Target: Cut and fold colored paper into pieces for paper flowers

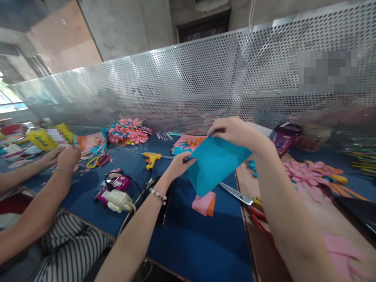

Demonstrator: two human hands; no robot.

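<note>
A sheet of blue paper [219, 162] hangs between my two hands above the table, slightly bent. My left hand [179, 164] pinches its left edge between thumb and fingers. At the top edge, my right hand [230, 131] grips the sheet with bent fingers. Below the sheet lie small pink and orange paper pieces [202, 203]. A pair of scissors [239, 196] with red and yellow handles rests beneath my right forearm, blades pointing left. Partly hidden by my left forearm is a dark phone [164, 213].
A yellow glue gun [152, 159] and a power strip [119, 199] with cords lie left of my arm. Paper flowers [129, 131] are heaped by the perforated metal panel [188, 84]. A co-worker's hands [66, 154] are at the left. More pink flowers [305, 174] lie right.
</note>
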